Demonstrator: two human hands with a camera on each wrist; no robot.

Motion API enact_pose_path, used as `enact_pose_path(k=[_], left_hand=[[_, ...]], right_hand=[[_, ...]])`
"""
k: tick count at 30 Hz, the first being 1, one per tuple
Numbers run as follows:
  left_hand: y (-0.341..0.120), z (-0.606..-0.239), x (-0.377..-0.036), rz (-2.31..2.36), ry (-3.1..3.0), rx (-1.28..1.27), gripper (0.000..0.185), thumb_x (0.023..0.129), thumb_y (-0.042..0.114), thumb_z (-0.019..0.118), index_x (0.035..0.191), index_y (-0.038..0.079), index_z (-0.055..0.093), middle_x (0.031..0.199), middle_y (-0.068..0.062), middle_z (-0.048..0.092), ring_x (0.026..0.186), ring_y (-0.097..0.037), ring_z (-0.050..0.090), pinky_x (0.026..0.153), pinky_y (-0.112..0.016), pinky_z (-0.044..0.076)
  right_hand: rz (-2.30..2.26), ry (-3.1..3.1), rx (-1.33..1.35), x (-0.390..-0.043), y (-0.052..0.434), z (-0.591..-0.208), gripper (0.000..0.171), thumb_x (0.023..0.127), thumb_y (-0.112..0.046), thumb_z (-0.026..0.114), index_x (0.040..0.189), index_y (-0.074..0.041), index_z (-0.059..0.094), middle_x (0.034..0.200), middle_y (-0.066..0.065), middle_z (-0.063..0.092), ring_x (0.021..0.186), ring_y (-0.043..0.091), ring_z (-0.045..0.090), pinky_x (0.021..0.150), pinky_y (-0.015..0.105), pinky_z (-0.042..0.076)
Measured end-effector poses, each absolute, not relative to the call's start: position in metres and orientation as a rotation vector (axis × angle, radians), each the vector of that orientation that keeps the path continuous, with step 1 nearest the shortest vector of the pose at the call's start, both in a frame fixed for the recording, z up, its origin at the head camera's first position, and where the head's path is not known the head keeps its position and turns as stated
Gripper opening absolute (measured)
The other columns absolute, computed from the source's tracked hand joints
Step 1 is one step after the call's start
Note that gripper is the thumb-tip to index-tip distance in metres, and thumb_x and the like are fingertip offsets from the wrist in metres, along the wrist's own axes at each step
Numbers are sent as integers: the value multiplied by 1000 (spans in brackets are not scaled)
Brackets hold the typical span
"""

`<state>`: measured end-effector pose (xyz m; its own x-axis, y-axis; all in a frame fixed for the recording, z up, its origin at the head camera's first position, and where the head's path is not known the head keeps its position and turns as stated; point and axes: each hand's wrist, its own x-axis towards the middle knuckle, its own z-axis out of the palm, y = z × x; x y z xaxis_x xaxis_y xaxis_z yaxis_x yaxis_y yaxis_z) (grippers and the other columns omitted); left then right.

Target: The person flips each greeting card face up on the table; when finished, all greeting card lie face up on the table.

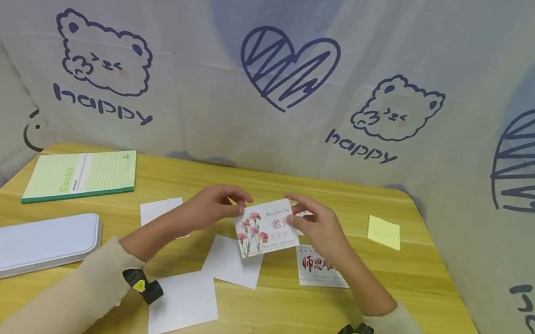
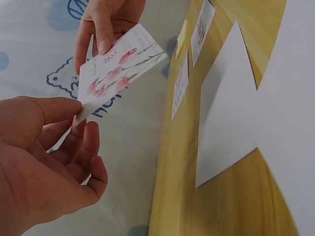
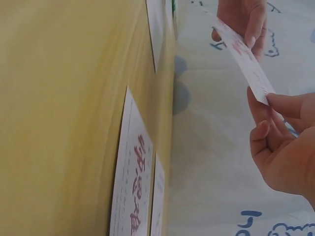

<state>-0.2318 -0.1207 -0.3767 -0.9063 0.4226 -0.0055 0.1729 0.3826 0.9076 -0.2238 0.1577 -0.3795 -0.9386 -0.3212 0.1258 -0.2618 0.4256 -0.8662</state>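
We hold the white greeting card printed with pink carnations and red characters (image 1: 265,233) up off the yellow wooden table (image 1: 277,326), one hand on each end. Left hand (image 1: 214,205) pinches the card's left edge between thumb and curled fingers (image 2: 88,142); right hand (image 1: 317,227) pinches the right edge the same way, thumb on top. Both grips sit at the margins, so the printed face stays readable and tilted toward us. The right wrist view shows the card edge-on, flat and unbent between the two hands.

Below the card on the table: a second white card with large red characters (image 1: 320,267) lying face up just under the right hand, another small card mostly hidden behind that hand. Three blank white paper sheets (image 1: 233,262) lie spread out, overlapping at the corners, near the left forearm. Well off to the left sit a green-covered notebook (image 1: 81,175) and a closed white flat case (image 1: 23,248). A pale yellow sticky note (image 1: 384,231) lies apart on the right. Backdrop is a printed bear-and-heart cloth (image 1: 279,78).
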Motion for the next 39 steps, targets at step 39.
enact_pose_path(k=[39], left_hand=[[-108, -434, -332, 1006, 2702, 496, 21, 97, 12, 64, 116, 3, 69, 109, -10, 66, 94, -21, 55, 89, -36, 47]], right_hand=[[-758, 2906, -508, -331, 146, -440, 24, 93, -17, 73, 116, -12, 70, 108, 3, 65, 98, 19, 61, 90, 37, 51]])
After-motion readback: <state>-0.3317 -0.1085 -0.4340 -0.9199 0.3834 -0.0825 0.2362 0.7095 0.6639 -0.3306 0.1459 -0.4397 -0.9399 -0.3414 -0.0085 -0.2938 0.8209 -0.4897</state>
